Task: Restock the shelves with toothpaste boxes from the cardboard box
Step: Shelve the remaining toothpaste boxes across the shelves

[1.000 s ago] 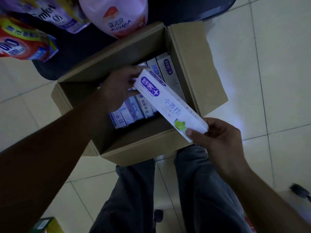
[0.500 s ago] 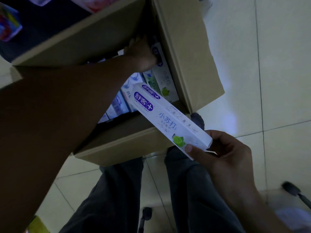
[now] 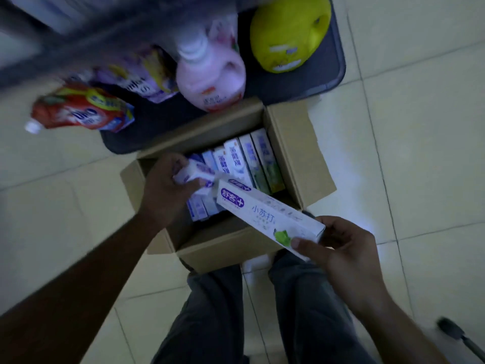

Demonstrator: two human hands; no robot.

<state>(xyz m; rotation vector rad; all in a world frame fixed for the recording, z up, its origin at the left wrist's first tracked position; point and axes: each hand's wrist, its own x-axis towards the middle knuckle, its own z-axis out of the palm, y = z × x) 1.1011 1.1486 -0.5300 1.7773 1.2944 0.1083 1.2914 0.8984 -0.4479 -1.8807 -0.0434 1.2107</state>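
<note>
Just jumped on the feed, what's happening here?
A person stands over an open brown cardboard box on the tiled floor. The right hand holds a long white toothpaste box with a purple logo and green lime picture by its near end, above the carton's front edge. The left hand grips a second white and purple toothpaste box over the carton, where more toothpaste boxes sit in rows. Neither held box has been shelved yet.
</note>
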